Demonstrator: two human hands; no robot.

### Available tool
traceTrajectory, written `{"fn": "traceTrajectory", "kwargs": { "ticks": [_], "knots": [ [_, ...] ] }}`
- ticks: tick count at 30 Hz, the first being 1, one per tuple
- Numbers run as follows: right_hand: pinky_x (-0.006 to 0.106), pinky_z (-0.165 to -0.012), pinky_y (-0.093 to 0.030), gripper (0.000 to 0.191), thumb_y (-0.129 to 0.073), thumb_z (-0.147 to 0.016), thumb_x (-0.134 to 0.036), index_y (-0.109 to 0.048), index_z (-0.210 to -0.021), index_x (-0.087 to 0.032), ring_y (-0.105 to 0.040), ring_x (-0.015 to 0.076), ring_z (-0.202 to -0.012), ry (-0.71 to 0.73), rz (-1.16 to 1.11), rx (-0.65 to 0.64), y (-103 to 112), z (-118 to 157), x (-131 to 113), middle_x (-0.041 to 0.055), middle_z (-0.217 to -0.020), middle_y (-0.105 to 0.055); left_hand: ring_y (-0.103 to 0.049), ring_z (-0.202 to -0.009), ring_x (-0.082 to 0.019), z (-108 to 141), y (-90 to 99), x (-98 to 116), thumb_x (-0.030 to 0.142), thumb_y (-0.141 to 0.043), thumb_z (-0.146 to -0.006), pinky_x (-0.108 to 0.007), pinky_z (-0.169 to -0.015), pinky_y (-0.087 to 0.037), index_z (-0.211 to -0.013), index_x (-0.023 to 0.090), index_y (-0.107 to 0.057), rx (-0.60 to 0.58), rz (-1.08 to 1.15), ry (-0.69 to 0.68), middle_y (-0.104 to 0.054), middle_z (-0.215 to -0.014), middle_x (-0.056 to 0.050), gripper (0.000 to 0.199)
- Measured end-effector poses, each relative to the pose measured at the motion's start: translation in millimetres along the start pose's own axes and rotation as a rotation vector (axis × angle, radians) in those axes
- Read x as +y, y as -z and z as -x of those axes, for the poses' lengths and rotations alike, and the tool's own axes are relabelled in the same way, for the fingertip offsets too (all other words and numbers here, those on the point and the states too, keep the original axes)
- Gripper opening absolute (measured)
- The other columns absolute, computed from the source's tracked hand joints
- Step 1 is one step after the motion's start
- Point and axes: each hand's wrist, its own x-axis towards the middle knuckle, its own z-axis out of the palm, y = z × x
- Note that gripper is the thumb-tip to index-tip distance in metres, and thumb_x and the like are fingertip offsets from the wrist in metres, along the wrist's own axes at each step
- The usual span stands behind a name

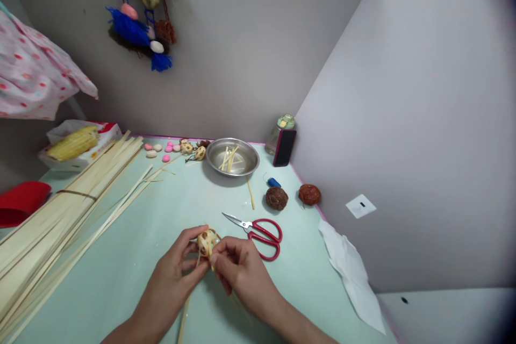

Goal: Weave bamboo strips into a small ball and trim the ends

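Small woven ball: a pale, openwork ball of flat strips (206,243), held just above the near middle of the table (173,199).
Left grip: the left hand (171,271) grasps the ball from its left side, fingers and thumb curved around it.
Right grip: the right hand (244,271) pinches a narrow strip (213,262) between thumb and forefinger at the ball's near right side.
Scissors: red-handled scissors (246,224) lie just beyond the right hand, blades pointing left.
Steel bowl: beyond the scissors, a round bowl (250,159) holds short cut strips (230,159).
Right of the bowl: a blue spool (274,183), a dark brown cord ball (277,199), a reddish-brown one (309,194), and a phone (285,148) standing against a jar (272,138).
Left of the bowl: finished-looking little balls (200,152) and pink and white pebble shapes (151,154).
Far left: a tied bundle of long pale strips (60,226).
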Motion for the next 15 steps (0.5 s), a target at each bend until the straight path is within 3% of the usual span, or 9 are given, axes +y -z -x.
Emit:
{"fn": "traceTrajectory", "kwargs": {
  "ticks": [9, 15],
  "knots": [
    [0.019, -0.039, -0.026, 0.014, -0.065, -0.071, -0.026, -0.061, -0.067, -0.014, -0.038, 0.005, -0.037, -0.088, -0.16, -0.063, 6, -6, -8, -0.0061, -0.048, -0.052, -0.07, -0.102, -0.026, -1, -0.9, 5, 0.031, -0.065, -0.078, -0.033, -0.082, -0.059, -0.118, 0.022, -0.055, 0.014, -0.04, -0.016, -0.064, -0.128, -0.011, 0.042],
    [0.02, -0.039, -0.02, 0.013, -0.065, -0.069, -0.025, -0.062, -0.064, -0.013, -0.035, 0.004, -0.035, -0.13, -0.282, -0.103, 13, -11, -6, -0.0061, -0.043, -0.05, -0.067, -0.111, -0.027, -2, 6.2, 5, 0.034, -0.067, -0.082, -0.034, -0.088, -0.057, -0.128, 0.025, -0.052, -0.102, 0.031, 0.035, -0.067, -0.125, -0.01, 0.05]
  ]
}}
